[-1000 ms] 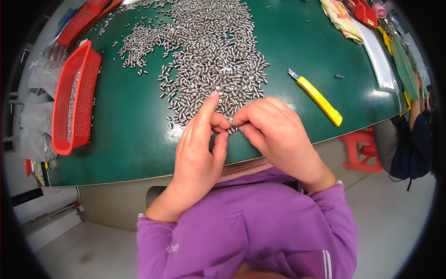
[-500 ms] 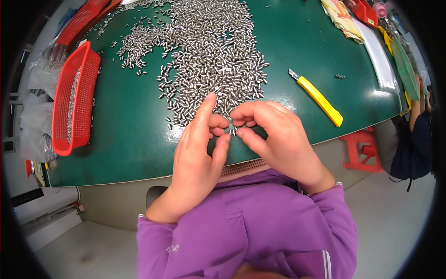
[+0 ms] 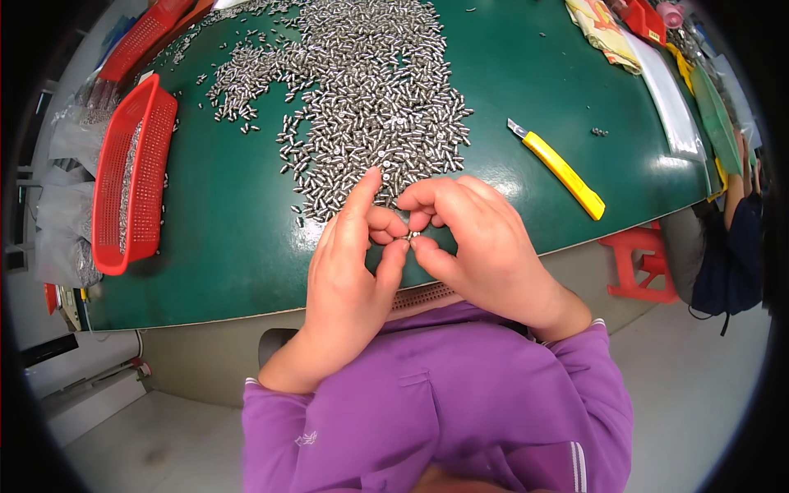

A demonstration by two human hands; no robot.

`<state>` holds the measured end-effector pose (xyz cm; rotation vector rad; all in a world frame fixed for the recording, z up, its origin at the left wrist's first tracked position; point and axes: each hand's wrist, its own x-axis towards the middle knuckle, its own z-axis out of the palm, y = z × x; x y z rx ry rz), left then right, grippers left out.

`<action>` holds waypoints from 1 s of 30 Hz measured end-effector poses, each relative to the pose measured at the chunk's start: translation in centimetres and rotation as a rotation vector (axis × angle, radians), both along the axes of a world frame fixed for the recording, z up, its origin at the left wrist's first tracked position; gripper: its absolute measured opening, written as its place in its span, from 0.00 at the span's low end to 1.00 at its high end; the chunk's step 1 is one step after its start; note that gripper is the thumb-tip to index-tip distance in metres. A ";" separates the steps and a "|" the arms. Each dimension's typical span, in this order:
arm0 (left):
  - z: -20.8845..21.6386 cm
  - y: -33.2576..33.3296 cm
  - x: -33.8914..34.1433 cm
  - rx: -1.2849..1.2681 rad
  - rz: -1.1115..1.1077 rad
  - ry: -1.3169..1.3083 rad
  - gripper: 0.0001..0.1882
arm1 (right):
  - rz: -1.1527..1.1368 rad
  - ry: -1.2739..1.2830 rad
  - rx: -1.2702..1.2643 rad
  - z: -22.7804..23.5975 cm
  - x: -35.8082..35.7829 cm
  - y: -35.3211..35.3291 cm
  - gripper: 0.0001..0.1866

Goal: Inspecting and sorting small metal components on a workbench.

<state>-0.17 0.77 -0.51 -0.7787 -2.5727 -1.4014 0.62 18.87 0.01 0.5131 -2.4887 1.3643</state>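
Observation:
My left hand (image 3: 345, 259) is at the near edge of a pile of small silver metal pins (image 3: 378, 90), its forefinger stretched toward the pile. Its thumb and curled fingers close on a few small metal pins (image 3: 413, 235), only partly visible. From the right, my right hand (image 3: 489, 238) meets it, with curled fingers and the thumb tip against the same pins. The fingers hide much of what is between them. Both hands are just above the green tabletop (image 3: 230, 271).
A yellow utility knife (image 3: 565, 176) lies right of the pile, blade out. At left stands a red perforated basket (image 3: 156, 197) holding metal parts. A few loose bits (image 3: 600, 131) lie far right. Below the table's right edge is a red stool (image 3: 637, 263); another person's arm (image 3: 735, 177) shows beyond.
My right hand has shifted slightly left, its thumb and fingers nearer the left fingertips. The pins between the hands have moved and turned. My left hand has hardly moved.

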 end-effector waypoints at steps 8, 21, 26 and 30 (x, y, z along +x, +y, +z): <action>0.3 0.0 -0.1 -0.003 0.002 -0.034 0.43 | 0.035 0.014 -0.059 -0.3 0.2 -0.1 0.21; 1.2 0.4 -0.1 -0.089 -0.018 0.015 0.43 | 0.028 0.011 -0.046 -0.4 0.4 0.3 0.23; 0.8 0.4 -0.1 -0.021 -0.030 -0.029 0.45 | 0.035 0.023 -0.049 -0.3 0.4 0.4 0.23; 0.6 0.2 0.0 -0.003 -0.042 -0.010 0.46 | 0.059 0.036 -0.039 -0.3 0.4 0.5 0.23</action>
